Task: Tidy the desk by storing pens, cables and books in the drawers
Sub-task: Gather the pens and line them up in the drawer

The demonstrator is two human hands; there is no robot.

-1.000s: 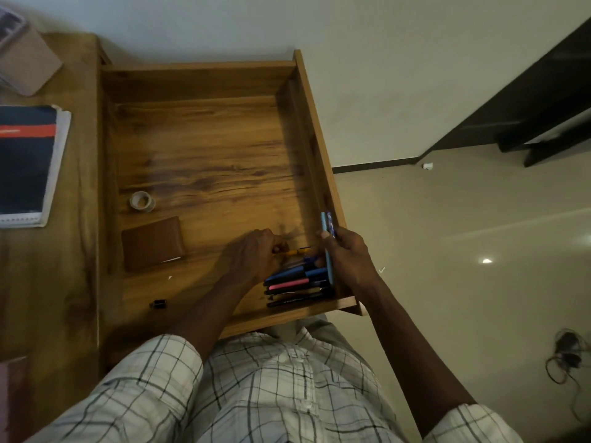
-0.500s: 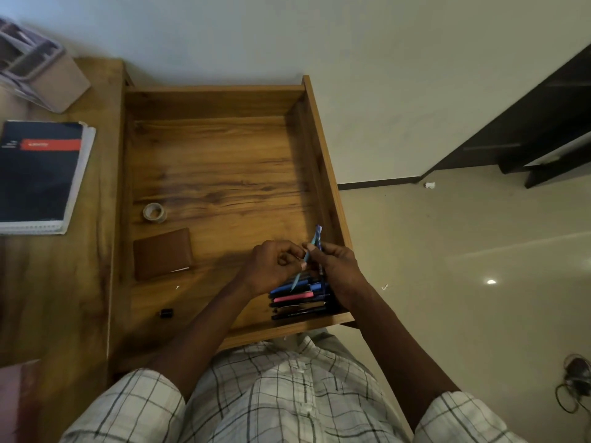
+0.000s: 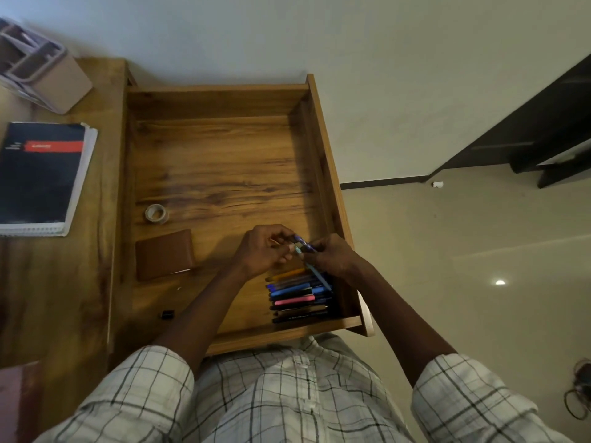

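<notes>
Both hands (image 3: 262,251) (image 3: 332,255) pinch blue pen (image 3: 315,271) | long axis diagonal, far-left to near-right

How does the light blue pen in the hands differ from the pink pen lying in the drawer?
The light blue pen is pinched between the left hand and right hand, slanting; the pink pen lies flat in the drawer, untouched. The light blue pen crosses over the pen row; the pink pen sits packed within it. Both are slim pens.
</notes>
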